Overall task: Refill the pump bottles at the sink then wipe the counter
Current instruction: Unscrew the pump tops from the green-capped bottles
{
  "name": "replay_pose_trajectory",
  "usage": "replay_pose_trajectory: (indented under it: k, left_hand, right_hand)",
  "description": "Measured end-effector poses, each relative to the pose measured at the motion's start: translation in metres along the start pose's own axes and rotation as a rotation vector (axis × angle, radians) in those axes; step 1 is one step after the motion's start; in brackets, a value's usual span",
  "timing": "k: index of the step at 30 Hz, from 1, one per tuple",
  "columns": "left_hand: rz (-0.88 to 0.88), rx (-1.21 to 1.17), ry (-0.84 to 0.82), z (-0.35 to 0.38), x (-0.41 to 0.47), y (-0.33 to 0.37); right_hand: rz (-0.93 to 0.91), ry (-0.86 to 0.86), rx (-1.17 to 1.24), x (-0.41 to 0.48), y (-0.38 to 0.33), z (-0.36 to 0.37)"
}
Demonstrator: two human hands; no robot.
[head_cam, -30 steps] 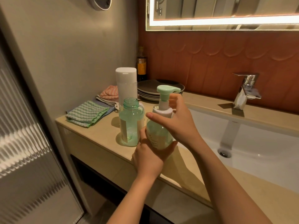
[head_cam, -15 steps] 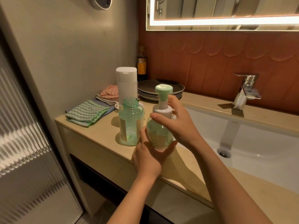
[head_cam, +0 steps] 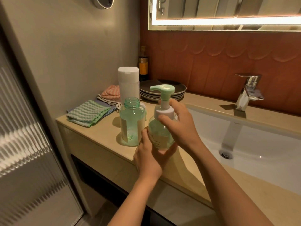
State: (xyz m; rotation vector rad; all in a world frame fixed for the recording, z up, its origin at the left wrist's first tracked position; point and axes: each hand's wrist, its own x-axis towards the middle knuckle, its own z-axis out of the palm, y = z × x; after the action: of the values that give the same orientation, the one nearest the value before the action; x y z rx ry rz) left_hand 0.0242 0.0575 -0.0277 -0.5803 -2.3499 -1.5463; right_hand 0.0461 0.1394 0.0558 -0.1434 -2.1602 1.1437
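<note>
A round green pump bottle [head_cam: 158, 133] stands on the beige counter [head_cam: 104, 132] beside the sink [head_cam: 260, 149]. My left hand [head_cam: 150, 156] cups its body from below and the front. My right hand [head_cam: 180, 126] wraps the white collar under the green pump head [head_cam: 163, 91], whose spout points left. Just left of it stands an open-topped green bottle [head_cam: 132, 123] with no pump, a little liquid at its bottom. A tall white bottle [head_cam: 128, 84] stands behind that one.
Folded green striped cloth [head_cam: 88, 115] and a pink cloth [head_cam: 110, 93] lie at the counter's left end by the wall. A stack of dark plates [head_cam: 162, 92] and a dark bottle [head_cam: 143, 64] sit at the back. The chrome faucet [head_cam: 249, 91] is to the right.
The pump head has turned: its spout pointed right a second ago, faced the camera half a second ago, and points left now. My hands stayed on the bottle.
</note>
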Motion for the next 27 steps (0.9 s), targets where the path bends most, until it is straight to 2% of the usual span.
replay_pose_trajectory:
  k: [9,14,17,20,25,27]
  left_hand:
    - [-0.067,0.041,-0.084,0.001,0.001,-0.005]
    - [-0.053,0.024,-0.035,0.002,0.001,-0.004]
    - [-0.016,-0.011,-0.026,-0.001,0.000,0.001]
    - [-0.006,0.008,-0.018,-0.001,0.000,0.001]
    - [-0.014,0.015,-0.013,0.000,0.001,-0.001]
    - [-0.026,0.022,-0.035,0.000,0.001,-0.004]
  right_hand:
    - [0.008,0.207,-0.132,0.001,-0.003,0.003]
    - [-0.009,0.146,-0.054,0.000,-0.003,-0.002]
    - [0.012,0.029,0.022,-0.001,-0.004,-0.005]
    - [-0.012,-0.068,0.001,-0.002,-0.002,-0.006]
    - [0.026,0.048,-0.150,0.002,-0.001,0.002]
    - [0.034,0.092,-0.132,0.003,0.000,0.001]
